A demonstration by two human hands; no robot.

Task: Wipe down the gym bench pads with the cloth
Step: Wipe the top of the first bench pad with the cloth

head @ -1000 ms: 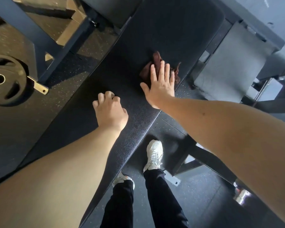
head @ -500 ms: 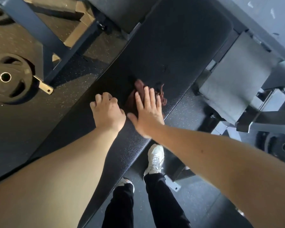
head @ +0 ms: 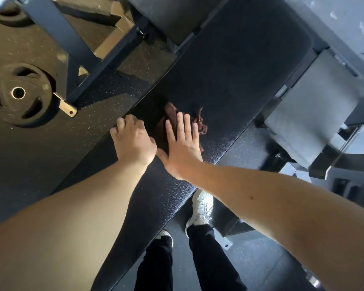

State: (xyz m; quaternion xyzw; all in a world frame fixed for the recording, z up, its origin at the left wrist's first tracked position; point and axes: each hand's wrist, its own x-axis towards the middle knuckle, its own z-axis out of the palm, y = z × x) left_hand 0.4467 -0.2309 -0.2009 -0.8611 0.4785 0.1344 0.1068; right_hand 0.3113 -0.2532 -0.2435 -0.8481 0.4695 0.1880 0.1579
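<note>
A long black textured bench pad [head: 229, 66] runs diagonally from the lower left to the upper right. A crumpled dark brown cloth [head: 172, 114] lies on its middle. My right hand [head: 183, 145] presses flat on the cloth with straight fingers. My left hand [head: 132, 141] sits just left of it, fingers curled over the pad's left edge. The two hands nearly touch.
A black weight plate [head: 19, 94] lies on the rubber floor at the left beside a dark steel frame [head: 57, 30]. A second pad [head: 168, 13] sits at the top. A grey padded machine part [head: 311, 114] stands at the right. My feet [head: 200, 208] are below the bench.
My right hand has slid the cloth across the pad from its right side toward the left, ending next to my left hand. My left hand stayed on the pad's left edge.
</note>
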